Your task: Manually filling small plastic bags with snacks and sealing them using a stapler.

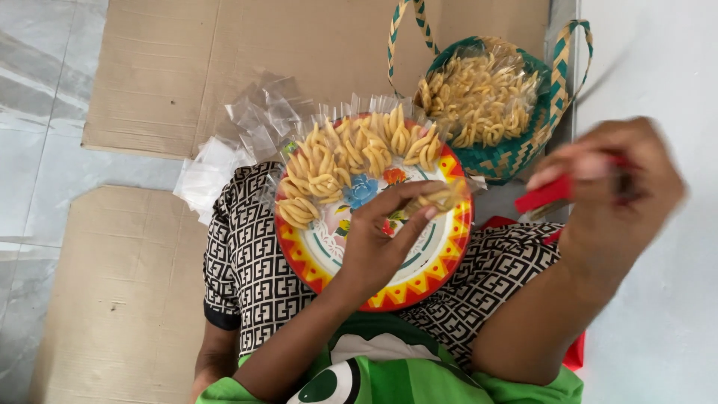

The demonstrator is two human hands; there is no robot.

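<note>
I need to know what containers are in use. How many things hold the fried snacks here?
2. A round painted plate on the person's lap, snacks ringed along its far edge, and a green woven basket beyond it, lined with plastic and heaped full.

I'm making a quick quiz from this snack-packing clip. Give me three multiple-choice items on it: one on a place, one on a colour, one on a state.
1. Where is the plate?
A. on the person's lap
B. on the cardboard
C. inside the basket

2. What colour is the thing in the right hand?
A. blue
B. red
C. white

3. What is the left hand doing?
A. lying flat and empty
B. gripping the basket handle
C. pinching a small packet of snacks over the plate

Answers:
1 A: the plate rests on the patterned cloth over the knees.
2 B: a red strip sticks out from the blurred right hand.
3 C: thumb and fingers close on a clear packet of the pale twisted snacks, above the plate; the basket stands beyond it.
</note>
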